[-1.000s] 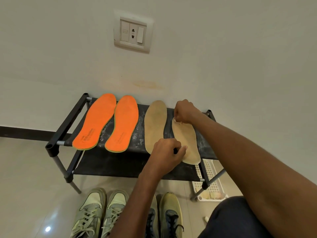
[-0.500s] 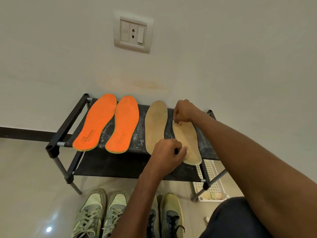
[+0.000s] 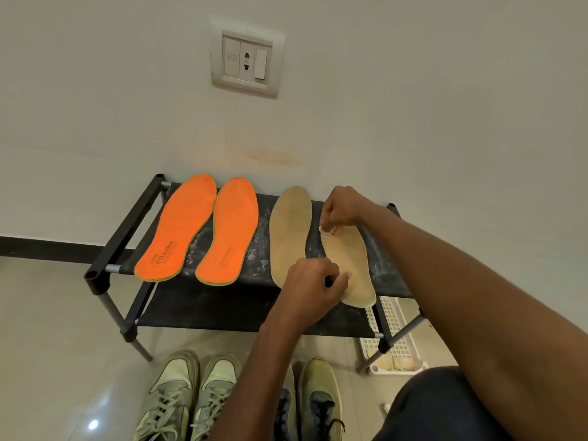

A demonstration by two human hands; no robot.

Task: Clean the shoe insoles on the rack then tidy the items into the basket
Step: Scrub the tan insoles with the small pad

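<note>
From the head camera, the right hand [image 3: 342, 206] pinches a small pale wad [image 3: 327, 230] against the toe end of the right tan insole [image 3: 350, 262], while the left hand [image 3: 313, 289] grips that insole's near edge, fingers curled. It lies on the black rack [image 3: 127, 230] beside another tan insole [image 3: 289, 230] and two orange insoles [image 3: 203, 227]. A white basket [image 3: 394, 319] sits on the floor under the rack's right end.

A plain off-white wall [image 3: 413, 106] carries a white switch-and-socket plate [image 3: 247, 57]. Below the plate, a faint yellowish stain [image 3: 275, 156] marks the paint. Lower left of it, a dark skirting strip [image 3: 47, 246] meets the glossy beige floor tiles [image 3: 47, 345], which reflect a small light spot [image 3: 93, 424].
</note>
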